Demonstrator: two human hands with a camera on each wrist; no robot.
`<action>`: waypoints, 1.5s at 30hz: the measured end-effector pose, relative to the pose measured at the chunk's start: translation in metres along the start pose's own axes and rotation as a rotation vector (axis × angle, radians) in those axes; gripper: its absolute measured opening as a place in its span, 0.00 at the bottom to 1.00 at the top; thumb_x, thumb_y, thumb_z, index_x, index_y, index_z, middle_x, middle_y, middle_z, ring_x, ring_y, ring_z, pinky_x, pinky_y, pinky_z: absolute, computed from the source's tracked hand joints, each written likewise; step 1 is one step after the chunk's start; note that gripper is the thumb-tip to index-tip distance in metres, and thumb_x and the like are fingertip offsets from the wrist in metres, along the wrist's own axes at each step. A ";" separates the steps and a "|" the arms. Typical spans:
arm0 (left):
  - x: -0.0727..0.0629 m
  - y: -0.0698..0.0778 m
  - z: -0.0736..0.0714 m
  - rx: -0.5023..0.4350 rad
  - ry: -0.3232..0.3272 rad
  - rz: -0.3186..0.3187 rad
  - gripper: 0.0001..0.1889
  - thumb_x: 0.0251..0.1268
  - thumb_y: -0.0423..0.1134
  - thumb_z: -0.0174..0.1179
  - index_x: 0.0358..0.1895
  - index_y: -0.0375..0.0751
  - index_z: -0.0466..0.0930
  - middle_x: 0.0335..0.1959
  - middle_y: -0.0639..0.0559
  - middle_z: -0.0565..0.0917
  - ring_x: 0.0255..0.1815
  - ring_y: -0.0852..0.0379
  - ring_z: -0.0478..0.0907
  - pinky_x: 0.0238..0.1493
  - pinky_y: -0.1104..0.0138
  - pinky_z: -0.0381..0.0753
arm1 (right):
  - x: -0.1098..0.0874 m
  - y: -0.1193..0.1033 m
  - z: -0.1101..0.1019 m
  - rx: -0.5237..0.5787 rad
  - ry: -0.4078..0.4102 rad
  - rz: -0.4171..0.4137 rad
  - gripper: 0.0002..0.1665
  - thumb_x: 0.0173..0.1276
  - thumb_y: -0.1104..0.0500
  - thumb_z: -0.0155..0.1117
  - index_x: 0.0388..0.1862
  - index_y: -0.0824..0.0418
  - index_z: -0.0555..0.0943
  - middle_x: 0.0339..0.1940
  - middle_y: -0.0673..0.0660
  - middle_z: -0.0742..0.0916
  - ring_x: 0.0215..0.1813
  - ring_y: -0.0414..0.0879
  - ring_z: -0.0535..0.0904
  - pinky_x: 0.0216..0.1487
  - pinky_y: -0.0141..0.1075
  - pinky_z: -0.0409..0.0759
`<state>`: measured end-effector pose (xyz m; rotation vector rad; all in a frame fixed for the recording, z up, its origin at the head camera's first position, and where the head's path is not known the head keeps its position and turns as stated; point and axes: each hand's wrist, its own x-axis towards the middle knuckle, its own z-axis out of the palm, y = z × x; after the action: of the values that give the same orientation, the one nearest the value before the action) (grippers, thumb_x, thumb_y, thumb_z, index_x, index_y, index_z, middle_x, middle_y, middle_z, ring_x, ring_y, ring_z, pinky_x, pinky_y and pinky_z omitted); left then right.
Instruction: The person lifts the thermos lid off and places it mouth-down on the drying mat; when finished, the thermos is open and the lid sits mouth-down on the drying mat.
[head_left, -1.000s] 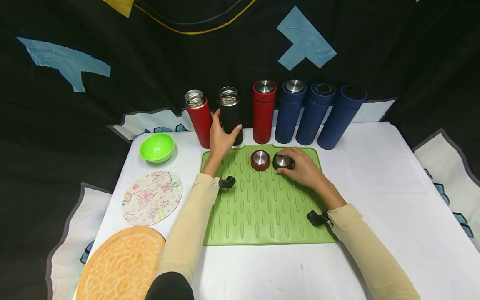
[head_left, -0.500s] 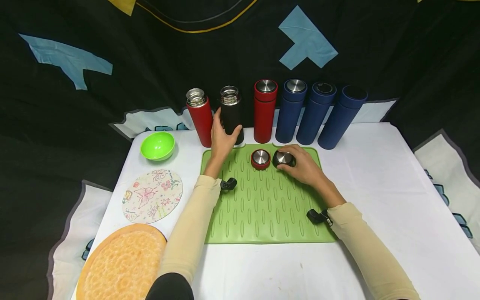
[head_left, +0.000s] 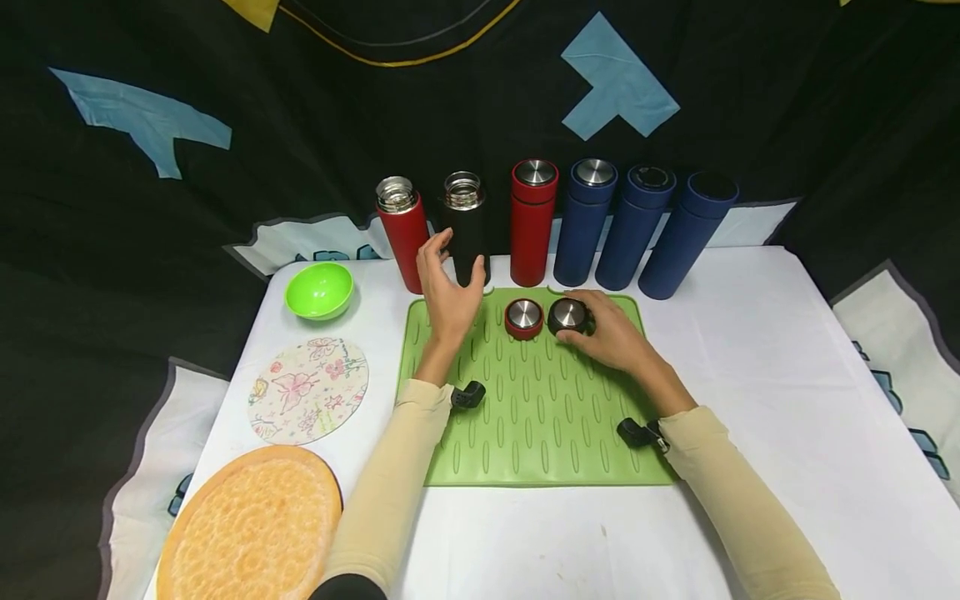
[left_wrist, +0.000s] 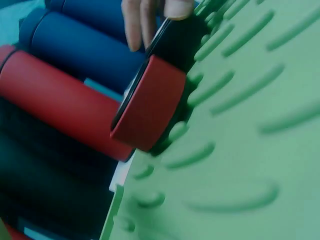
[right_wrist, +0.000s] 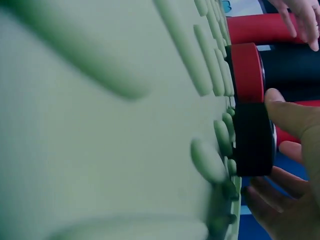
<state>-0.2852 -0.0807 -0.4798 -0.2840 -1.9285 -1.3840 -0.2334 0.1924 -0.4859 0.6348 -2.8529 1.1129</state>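
Note:
My left hand (head_left: 452,296) is held just in front of the lidless black bottle (head_left: 467,237), its fingers and thumb spread with nothing between them. The lidless red bottle (head_left: 407,242) stands close on its left. On the green ridged mat (head_left: 510,417), my right hand (head_left: 611,332) has thumb and fingers round the black bottle lid (head_left: 567,314), whose top is silver. Beside it sits a red lid (head_left: 523,318), also silver on top. In the right wrist view the black lid (right_wrist: 252,140) rests upright on the mat, thumb at one edge, fingers at the other.
A capped red bottle (head_left: 534,225) and several blue bottles (head_left: 585,225) line the back edge. To the left are a green bowl (head_left: 319,291), a round patterned mat (head_left: 309,392) and a round orange-edged board (head_left: 251,525). White cloth (head_left: 795,375) covers the table.
My left hand has let go of the black bottle and drawn back slightly toward me. The right hand stays at the black lid, which now lies flatter on the mat.

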 end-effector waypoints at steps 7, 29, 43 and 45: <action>-0.003 0.013 0.018 -0.103 -0.168 0.024 0.22 0.71 0.33 0.70 0.63 0.32 0.77 0.60 0.39 0.82 0.63 0.45 0.80 0.64 0.51 0.83 | -0.014 -0.006 -0.014 0.007 0.097 0.032 0.41 0.76 0.51 0.73 0.81 0.64 0.69 0.76 0.67 0.76 0.74 0.67 0.74 0.72 0.62 0.74; 0.025 0.015 0.077 0.145 -0.411 -0.279 0.44 0.67 0.43 0.74 0.81 0.37 0.60 0.73 0.38 0.76 0.71 0.43 0.76 0.74 0.54 0.75 | -0.058 -0.021 -0.028 0.079 0.220 -0.071 0.33 0.75 0.63 0.72 0.76 0.64 0.75 0.72 0.63 0.81 0.72 0.61 0.78 0.67 0.54 0.82; 0.025 0.012 0.070 0.085 -0.366 -0.161 0.43 0.67 0.41 0.74 0.80 0.35 0.63 0.72 0.39 0.76 0.71 0.45 0.76 0.75 0.59 0.73 | -0.063 -0.025 -0.033 0.091 0.227 -0.071 0.34 0.75 0.62 0.73 0.77 0.62 0.74 0.71 0.62 0.81 0.69 0.59 0.81 0.64 0.54 0.84; 0.026 0.017 0.067 0.057 -0.359 -0.136 0.43 0.66 0.42 0.75 0.80 0.36 0.63 0.72 0.39 0.75 0.71 0.45 0.76 0.75 0.59 0.74 | -0.064 -0.026 -0.035 0.096 0.239 -0.075 0.34 0.74 0.63 0.74 0.76 0.62 0.75 0.72 0.61 0.81 0.68 0.59 0.81 0.64 0.55 0.83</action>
<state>-0.3224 -0.0205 -0.4599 -0.4023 -2.3136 -1.4381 -0.1696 0.2207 -0.4530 0.5648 -2.5685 1.2290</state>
